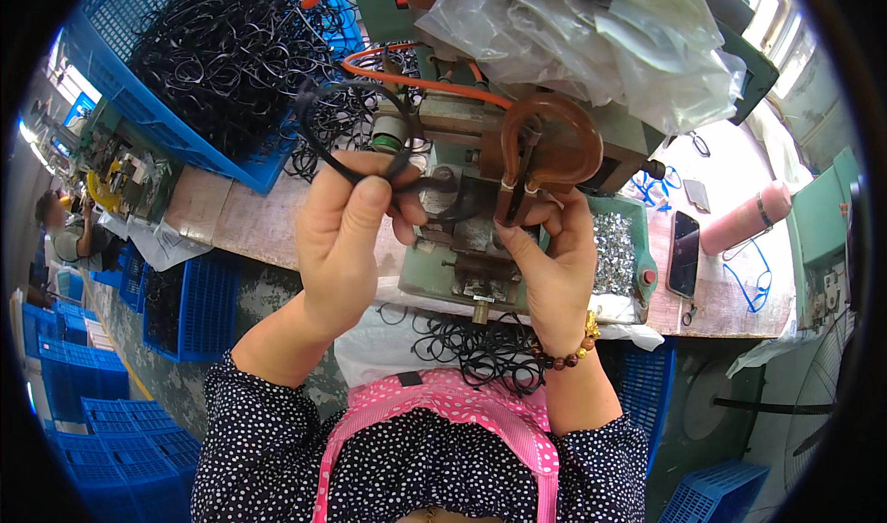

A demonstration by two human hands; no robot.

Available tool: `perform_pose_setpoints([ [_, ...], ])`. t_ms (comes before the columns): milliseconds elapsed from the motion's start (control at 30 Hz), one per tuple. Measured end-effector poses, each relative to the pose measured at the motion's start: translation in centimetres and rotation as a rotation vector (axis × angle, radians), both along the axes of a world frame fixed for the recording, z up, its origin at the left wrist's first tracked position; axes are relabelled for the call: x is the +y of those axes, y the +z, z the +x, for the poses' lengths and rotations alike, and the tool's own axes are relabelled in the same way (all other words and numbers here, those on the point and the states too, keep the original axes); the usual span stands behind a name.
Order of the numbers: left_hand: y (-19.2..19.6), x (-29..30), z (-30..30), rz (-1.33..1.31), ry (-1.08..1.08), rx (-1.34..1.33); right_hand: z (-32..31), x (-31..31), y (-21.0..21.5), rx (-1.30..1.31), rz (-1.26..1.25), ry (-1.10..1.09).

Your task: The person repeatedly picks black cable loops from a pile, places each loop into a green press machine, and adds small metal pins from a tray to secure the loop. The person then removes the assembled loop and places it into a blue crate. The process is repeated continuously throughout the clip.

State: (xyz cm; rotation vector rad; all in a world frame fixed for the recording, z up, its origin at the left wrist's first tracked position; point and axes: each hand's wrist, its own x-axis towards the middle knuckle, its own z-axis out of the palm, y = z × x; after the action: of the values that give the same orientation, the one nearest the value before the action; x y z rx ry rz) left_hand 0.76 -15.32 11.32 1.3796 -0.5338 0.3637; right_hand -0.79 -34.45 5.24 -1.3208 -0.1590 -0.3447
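My left hand (346,237) pinches a black looped strap (358,86) between thumb and fingers. The strap's loop rises above the hand, and its other end reaches right toward the middle of a green bench machine (432,269). My right hand (554,260) is at the machine's right side, thumb and fingers bent together at the lower end of a brown curved loop (582,158). What those fingers hold, if anything, is hidden. Several black straps (490,347) lie in my lap against a pink dotted apron (416,394).
A blue crate (189,158) heaped with black straps stands at the back left. Crumpled clear plastic (591,42) covers the machine's top. On the right are a tray of small metal pieces (612,250), a phone (683,253) and a pink bottle (747,216). An orange hose (430,84) crosses behind.
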Motion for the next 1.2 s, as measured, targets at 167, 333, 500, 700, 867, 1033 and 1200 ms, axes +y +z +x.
perform_pose_setpoints([
  [167,0.2,0.0,1.4,-0.007,0.013,-0.069,-0.4,0.5,-0.3,-0.01,-0.008,-0.035],
  [333,-0.3,-0.2,0.1,0.007,0.034,-0.029,-0.1,0.5,-0.2,-0.019,0.025,0.014],
  [500,0.1,-0.1,0.7,0.048,0.065,-0.034,-0.5,0.2,-0.2,-0.001,-0.06,-0.005],
  [700,0.3,0.1,1.7,0.01,0.05,-0.071,-0.6,0.9,0.0,0.02,0.05,-0.003],
  [867,0.5,0.2,1.2,-0.004,0.029,-0.005,-0.5,0.9,0.2,-0.017,0.068,0.011],
  [1033,0.8,0.1,1.2,-0.009,0.008,-0.006,-0.7,1.0,-0.1,0.0,0.106,0.001],
  [1200,1.0,0.1,1.1,-0.005,0.019,0.012,-0.1,0.9,-0.1,-0.059,0.094,0.015],
])
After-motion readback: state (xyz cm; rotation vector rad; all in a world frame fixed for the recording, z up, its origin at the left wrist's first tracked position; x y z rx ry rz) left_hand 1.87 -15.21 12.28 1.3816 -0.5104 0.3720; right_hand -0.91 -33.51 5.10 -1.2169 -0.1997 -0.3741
